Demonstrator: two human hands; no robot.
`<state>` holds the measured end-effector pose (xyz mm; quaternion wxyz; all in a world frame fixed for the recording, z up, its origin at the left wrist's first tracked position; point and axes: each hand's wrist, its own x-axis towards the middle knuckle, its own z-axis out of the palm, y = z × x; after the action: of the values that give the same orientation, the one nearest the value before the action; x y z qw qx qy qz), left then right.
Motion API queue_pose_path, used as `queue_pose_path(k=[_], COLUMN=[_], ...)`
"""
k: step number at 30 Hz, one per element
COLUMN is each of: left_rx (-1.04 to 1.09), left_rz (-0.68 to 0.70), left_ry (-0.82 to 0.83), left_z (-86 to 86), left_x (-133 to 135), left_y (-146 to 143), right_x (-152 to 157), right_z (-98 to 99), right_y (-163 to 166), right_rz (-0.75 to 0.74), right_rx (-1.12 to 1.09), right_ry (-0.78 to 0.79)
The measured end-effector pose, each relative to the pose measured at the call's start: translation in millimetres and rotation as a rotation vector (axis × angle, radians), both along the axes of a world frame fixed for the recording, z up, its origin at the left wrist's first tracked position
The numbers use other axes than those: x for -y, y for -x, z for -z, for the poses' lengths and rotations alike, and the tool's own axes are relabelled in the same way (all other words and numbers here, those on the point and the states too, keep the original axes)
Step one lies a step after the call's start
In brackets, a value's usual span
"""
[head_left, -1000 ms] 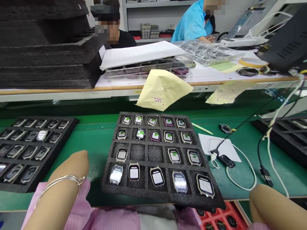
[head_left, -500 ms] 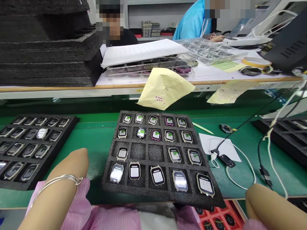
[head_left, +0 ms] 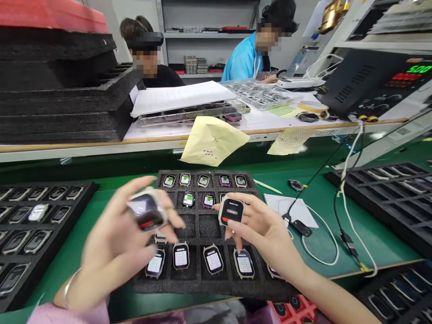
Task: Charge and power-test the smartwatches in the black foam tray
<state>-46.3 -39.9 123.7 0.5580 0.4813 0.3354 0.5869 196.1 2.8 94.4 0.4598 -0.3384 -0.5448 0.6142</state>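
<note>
Both my hands are raised above a black foam tray whose pockets hold rows of square smartwatch cases with lit screens. In my left hand, somewhat blurred, a silver-rimmed smartwatch is gripped by the fingers, its dark screen showing a red patch. My right hand grips another smartwatch by its edges, with a dark screen, a grey button and a red mark near the bottom. Below them, a watch with a white grid on its screen lies in the front row. My hands hide part of the tray's middle.
More foam trays of watches stand at the left and right. White and black cables run down beside a white paper. Stacked foam trays and a power supply occupy the shelf. Two people sit behind it.
Both hands, out of view before with only the forearms showing, are now over the tray, each holding a smartwatch. The view has tilted up and turned slightly right.
</note>
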Motion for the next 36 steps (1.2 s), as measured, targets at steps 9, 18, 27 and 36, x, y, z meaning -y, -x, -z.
queue_pose_path(k=[9, 18, 27, 36], left_rx=[-0.064, 0.001, -0.001, -0.045], left_rz=[0.293, 0.403, 0.374, 0.339], left_ry=[0.154, 0.076, 0.086, 0.101], left_z=[68.0, 67.8, 68.4, 68.1], left_x=[-52, -44, -46, -43], left_y=[-32, -31, -29, -29], right_x=[-1, 0, 3, 5], right_z=[13.8, 16.5, 15.3, 17.9], right_y=[-2, 3, -4, -5], right_rz=[-0.014, 0.079, -0.068, -0.075], right_rx=[0.043, 0.175, 0.101, 0.046], right_ry=[-0.017, -0.046, -0.031, 0.006])
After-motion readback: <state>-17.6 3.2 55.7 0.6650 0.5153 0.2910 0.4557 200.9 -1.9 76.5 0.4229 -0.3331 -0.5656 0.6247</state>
